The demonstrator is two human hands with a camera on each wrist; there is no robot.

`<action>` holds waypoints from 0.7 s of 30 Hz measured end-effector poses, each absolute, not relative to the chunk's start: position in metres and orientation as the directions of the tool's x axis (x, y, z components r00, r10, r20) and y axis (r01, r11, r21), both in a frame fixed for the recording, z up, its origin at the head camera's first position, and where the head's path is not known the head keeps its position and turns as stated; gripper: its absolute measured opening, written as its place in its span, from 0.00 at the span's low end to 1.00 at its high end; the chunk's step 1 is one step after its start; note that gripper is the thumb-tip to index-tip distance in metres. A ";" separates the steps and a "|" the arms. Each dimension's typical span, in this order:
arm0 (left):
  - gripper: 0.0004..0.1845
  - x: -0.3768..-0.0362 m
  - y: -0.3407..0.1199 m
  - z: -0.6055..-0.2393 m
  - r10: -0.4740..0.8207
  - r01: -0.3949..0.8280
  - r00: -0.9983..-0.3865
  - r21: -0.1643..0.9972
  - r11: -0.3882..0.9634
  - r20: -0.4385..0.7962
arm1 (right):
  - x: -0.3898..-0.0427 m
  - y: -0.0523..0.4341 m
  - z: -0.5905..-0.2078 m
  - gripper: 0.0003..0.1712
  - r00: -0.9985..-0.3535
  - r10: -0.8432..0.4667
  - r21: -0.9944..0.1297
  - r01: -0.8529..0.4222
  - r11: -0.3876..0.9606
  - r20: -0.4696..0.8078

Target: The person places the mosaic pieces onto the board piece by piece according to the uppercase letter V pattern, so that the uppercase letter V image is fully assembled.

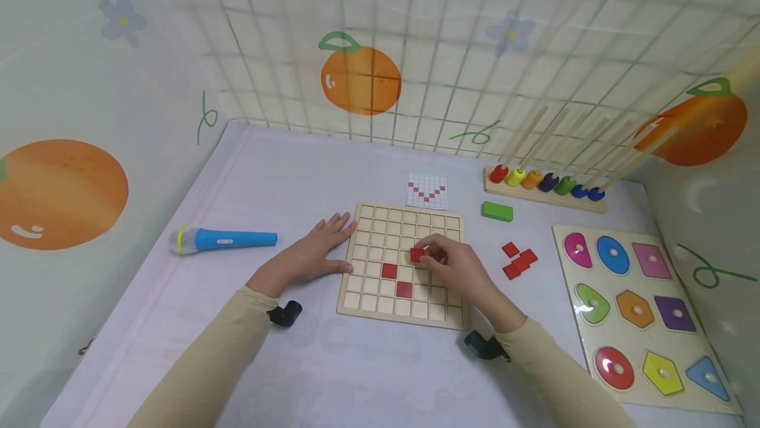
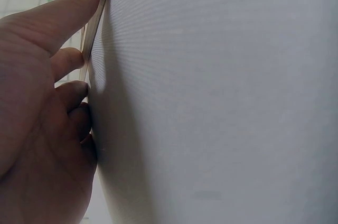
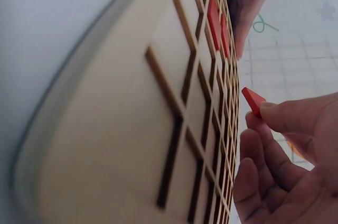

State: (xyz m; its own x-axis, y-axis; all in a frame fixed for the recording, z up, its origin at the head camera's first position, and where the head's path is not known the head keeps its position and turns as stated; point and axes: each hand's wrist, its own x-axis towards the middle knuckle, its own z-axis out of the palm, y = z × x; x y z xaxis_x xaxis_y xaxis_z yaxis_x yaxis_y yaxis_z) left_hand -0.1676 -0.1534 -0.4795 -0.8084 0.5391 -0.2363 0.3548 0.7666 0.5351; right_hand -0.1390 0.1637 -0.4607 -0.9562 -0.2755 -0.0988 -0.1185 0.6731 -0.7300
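A wooden grid board (image 1: 368, 251) lies flat on the table, with two red square tiles, one (image 1: 389, 271) and another (image 1: 404, 289), set in its cells. Between thumb and fingertips my right hand (image 1: 457, 265) pinches a third red tile (image 3: 253, 100), held over the board. In the right wrist view that tile is tilted and its edge stands apart from the grid. My left hand (image 1: 311, 253) rests at the board's left side with fingers spread, its thumb touching the rim. The left wrist view shows the thumb (image 2: 68, 15) against the board's edge.
Several loose red tiles (image 1: 512, 271) lie right of the board. Behind it are a pattern card (image 1: 426, 191), a green block (image 1: 497, 211) and a peg stand (image 1: 546, 192) with coloured beads. A shape puzzle (image 1: 644, 309) lies far right, a toy microphone (image 1: 225, 239) left.
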 end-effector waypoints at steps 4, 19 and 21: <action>0.51 -0.167 -0.153 -0.479 0.540 0.359 -0.809 0.533 0.766 -0.232 | -0.140 0.155 -0.461 0.12 -0.949 -0.300 -0.729 -0.140 0.670 -0.093; 0.51 -0.168 -0.154 -0.479 0.532 0.345 -0.808 0.529 0.775 -0.253 | -0.147 0.127 -0.461 0.11 -0.922 -0.385 -0.716 -0.240 0.655 -0.043; 0.51 -0.168 -0.153 -0.478 0.535 0.346 -0.808 0.533 0.772 -0.249 | -0.148 0.123 -0.461 0.11 -0.919 -0.391 -0.712 -0.246 0.658 -0.045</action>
State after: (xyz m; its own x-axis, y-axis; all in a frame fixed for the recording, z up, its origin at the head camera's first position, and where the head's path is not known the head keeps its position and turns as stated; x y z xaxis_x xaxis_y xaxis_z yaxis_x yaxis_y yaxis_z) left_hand -0.1682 -0.1534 -0.4782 -0.8075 0.5347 -0.2491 0.3464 0.7717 0.5334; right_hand -0.1476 0.1233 -0.4609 -0.9191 -0.3915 -0.0447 -0.2457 0.6579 -0.7119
